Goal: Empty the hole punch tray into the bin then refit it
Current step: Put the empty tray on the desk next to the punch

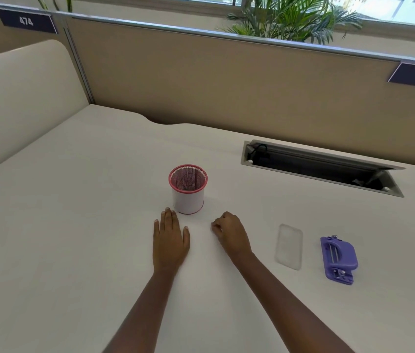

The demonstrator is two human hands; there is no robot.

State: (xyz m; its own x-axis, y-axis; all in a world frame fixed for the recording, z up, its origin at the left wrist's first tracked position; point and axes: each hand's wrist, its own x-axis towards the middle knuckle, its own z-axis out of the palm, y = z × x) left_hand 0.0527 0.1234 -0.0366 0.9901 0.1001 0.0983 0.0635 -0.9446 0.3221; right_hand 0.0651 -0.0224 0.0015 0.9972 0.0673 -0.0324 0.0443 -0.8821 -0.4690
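The right hand [230, 233] rests on the counter [74, 225], its fingers curled in with nothing visible in them. The left hand [170, 240] lies flat with its fingers straight, the tips just beside the bin [188, 192]. The clear tray [289, 247] lies detached to the right of the right fingers, its long axis pointing away from the person. The hole punch [338, 259] lies further right. The right hand is nearer and probably takes the tray.

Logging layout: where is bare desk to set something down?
Bare: the white desk left of the pink mesh cup and left hand. Crowded: right, where clear plastic tray and purple hole punch lie near the cable hatch.
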